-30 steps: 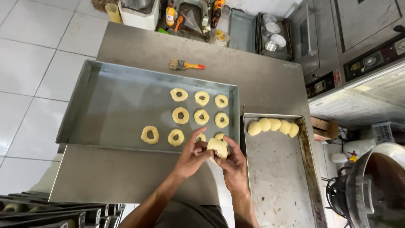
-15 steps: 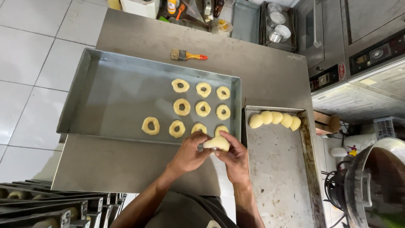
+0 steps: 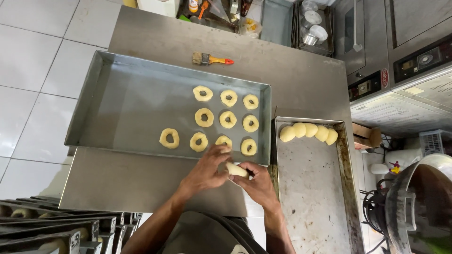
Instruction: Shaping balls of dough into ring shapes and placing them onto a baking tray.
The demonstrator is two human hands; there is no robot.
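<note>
Holding the dough piece (image 3: 237, 170) between our left hand (image 3: 207, 171) and right hand (image 3: 256, 184), both clasped on it, we keep it just short of the large tray (image 3: 132, 101), beside its near-right rim.

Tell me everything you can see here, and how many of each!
dough rings: ten, pale yellow, in the big tray
big tray: one, grey metal, on the table's left
dough balls: five, pale yellow, in a row at the far end of the small tray
small tray: one, grey metal, right of the big tray
brush: one, orange handle with a red tip, on the table beyond the big tray
table: one, steel
oven: one, steel, far right
dough piece: one, pale yellow, between both hands
left hand: one, grip on the dough piece
right hand: one, grip on the dough piece
</note>
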